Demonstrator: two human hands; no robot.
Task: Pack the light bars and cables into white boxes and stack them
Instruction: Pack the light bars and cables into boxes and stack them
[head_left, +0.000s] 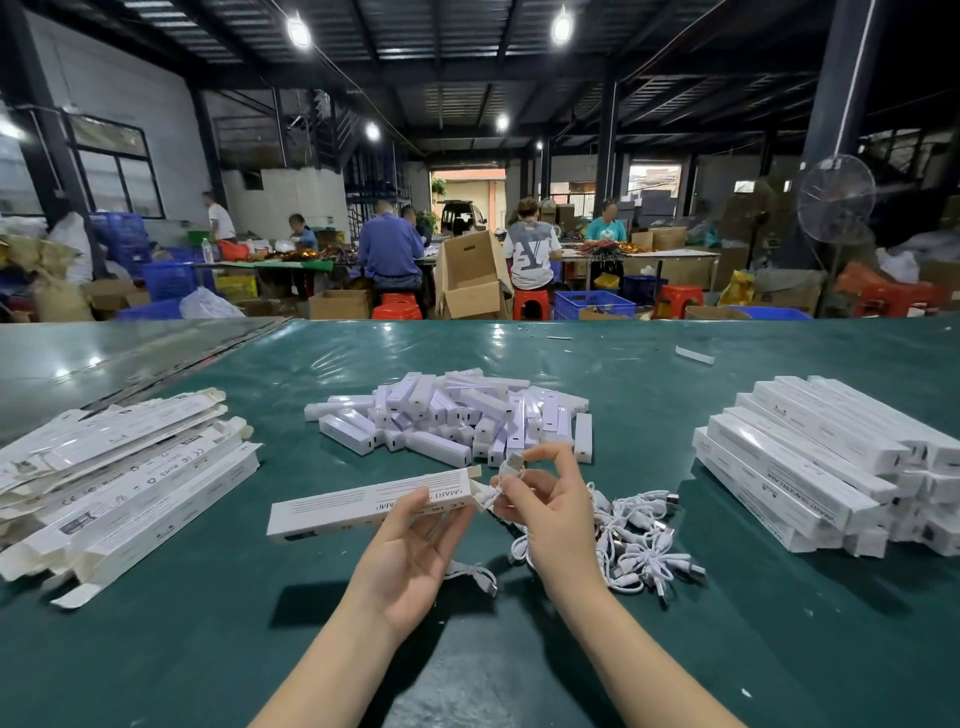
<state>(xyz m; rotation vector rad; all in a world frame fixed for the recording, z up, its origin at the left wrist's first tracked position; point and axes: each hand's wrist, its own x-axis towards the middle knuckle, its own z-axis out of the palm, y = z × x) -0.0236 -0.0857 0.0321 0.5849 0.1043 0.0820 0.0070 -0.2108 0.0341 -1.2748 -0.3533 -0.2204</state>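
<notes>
While a white box (363, 503) is gripped by the left hand (415, 545), a cable (511, 461) is pinched at its open end by the right hand (545, 514).

A: How's the light on my feed?
B: Bright. I see round ceiling lamps (298, 32) blooming against a dark roof (467, 62).
A: Glare?
B: White hotspots on the glossy worktop (675, 649); soft shadows under the left hand (410, 556) and right hand (550, 519).
A: Focus?
B: Sharp near me; distant workers (389, 249) blur, and straight lines at the edges bow.
</notes>
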